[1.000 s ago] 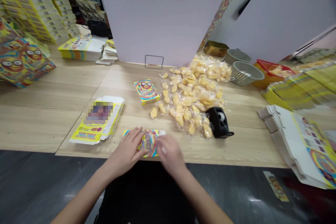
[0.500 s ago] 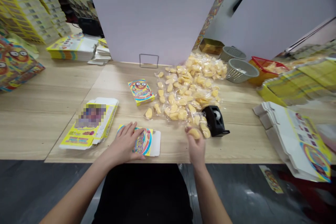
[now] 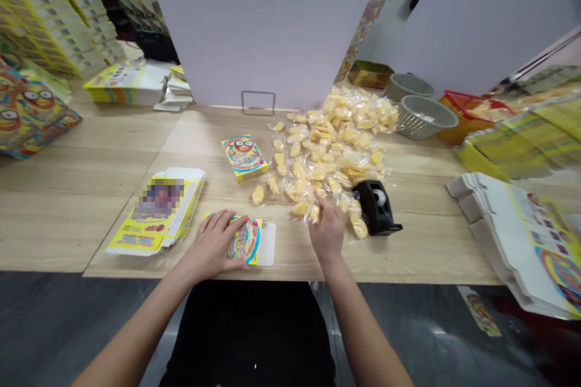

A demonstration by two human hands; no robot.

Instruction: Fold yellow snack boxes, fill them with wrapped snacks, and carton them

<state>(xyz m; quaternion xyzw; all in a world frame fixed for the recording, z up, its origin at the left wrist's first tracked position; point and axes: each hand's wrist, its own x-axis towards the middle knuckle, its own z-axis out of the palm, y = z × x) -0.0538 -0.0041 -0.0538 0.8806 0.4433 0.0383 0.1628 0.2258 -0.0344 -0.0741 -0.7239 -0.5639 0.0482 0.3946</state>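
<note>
Just left of the black tape dispenser [image 3: 376,207], your right hand [image 3: 327,233] pinches a wrapped yellow snack [image 3: 314,211] at the heap of snacks [image 3: 329,154].
Farther left of the dispenser, your left hand [image 3: 211,246] lies open and flat, not grasping, pinning a printed carton [image 3: 246,240] steady.

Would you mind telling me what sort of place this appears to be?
It looks like a small hand-packing workshop, probably for snacks: individually wrapped yellow snack pieces lie heaped on a wooden workbench beside a tape dispenser, with stacks of flat printed cartons nearby.
</note>
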